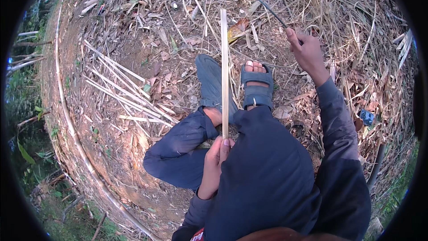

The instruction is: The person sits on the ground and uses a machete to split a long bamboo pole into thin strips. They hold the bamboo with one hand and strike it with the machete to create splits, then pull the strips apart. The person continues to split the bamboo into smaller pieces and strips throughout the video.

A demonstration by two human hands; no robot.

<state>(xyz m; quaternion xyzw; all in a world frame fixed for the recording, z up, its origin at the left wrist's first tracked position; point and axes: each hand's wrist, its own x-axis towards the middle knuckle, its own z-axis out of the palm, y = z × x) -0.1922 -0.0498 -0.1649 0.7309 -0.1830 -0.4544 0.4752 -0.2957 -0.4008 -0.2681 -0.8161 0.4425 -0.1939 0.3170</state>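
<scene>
My left hand (pixel 213 163) pinches the near end of a long, pale bamboo strip (pixel 224 76) between thumb and fingers. The strip points straight away from me, passing over my left sandal (pixel 209 78) and between my legs. Off to the right, my right hand (pixel 308 52) is closed round the handle of a long, thin, dark-bladed knife (pixel 264 4). Its blade slants up and to the left, apart from the strip. The handle is mostly hidden in my fist.
Several split bamboo strips (pixel 127 91) lie in a loose pile at the left. A long pole (pixel 73 127) curves along the left edge. Beyond my right sandal (pixel 257 85) are dry leaves and fibres. A small blue-black object (pixel 366 117) lies right of my right arm.
</scene>
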